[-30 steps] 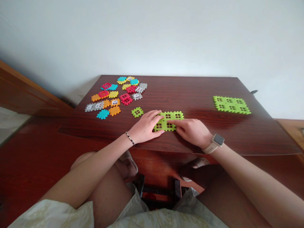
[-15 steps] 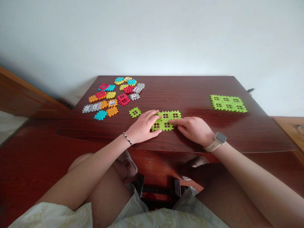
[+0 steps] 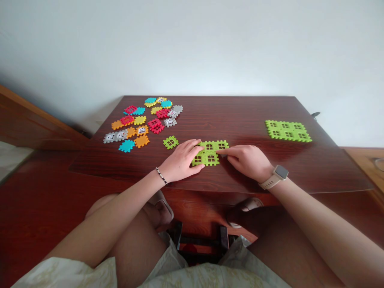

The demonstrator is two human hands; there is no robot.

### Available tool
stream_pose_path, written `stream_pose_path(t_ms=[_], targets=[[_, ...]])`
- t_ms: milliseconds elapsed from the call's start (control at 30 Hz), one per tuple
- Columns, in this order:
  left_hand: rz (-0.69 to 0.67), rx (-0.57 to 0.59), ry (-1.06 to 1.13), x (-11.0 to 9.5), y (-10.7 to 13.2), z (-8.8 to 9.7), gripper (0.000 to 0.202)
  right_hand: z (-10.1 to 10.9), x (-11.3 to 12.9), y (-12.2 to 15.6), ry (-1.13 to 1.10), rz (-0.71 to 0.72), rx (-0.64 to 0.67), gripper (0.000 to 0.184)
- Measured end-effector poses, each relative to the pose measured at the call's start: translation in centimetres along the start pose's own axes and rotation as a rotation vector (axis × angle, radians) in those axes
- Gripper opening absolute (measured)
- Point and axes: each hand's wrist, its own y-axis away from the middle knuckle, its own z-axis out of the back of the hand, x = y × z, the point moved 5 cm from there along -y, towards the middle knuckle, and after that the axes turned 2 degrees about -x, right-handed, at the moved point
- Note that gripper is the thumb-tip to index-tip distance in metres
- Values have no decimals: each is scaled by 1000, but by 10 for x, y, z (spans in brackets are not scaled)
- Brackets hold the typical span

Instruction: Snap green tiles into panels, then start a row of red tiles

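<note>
Five green window tiles (image 3: 211, 159) lie joined flat before me, three in the far row and two in the near row. My left hand (image 3: 181, 160) holds the left end of this joined piece, thumb along the near side and fingers over the far row, hiding part of it. My right hand (image 3: 249, 160) has its index finger stretched out, the tip touching the seam near the step at the right end. Its thumb stands apart from that finger and the other fingers are curled, with nothing visible in them. A single green window tile (image 3: 171, 142) lies loose left of the joined piece.
On the right of the dark wooden table (image 3: 228, 116) lies a larger green joined panel (image 3: 288, 131) with two rows of windows. Several loose tiles lie at the left, among them an orange tile (image 3: 142, 141), a blue tile (image 3: 126, 145) and red tiles (image 3: 156, 125). A wall stands behind.
My right index finger has slid slightly right and away from me along the seam. My left hand and the tiles stay in place.
</note>
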Motion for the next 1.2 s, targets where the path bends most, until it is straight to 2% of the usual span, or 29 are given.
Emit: stream_pose_path(t_ms=[233, 433, 533, 633, 833, 1200], targets=[[-4, 4, -27, -1, -1, 0, 51, -3, 1, -1, -58, -14, -8, 40], [-3, 1, -8, -2, 0, 2, 49, 5, -7, -4, -232, -2, -218, 33], [-4, -1, -6, -2, 0, 2, 49, 5, -9, -3, -268, 12, -246, 35], [-8, -2, -11, -2, 0, 2, 50, 3, -10, -3, -207, 8, -268, 40], [-5, 7, -19, -4, 0, 2, 51, -8, -9, -4, -244, 57, -190, 50], [-8, 5, -32, -4, -2, 1, 51, -14, -3, -4, -173, 81, -178, 41]])
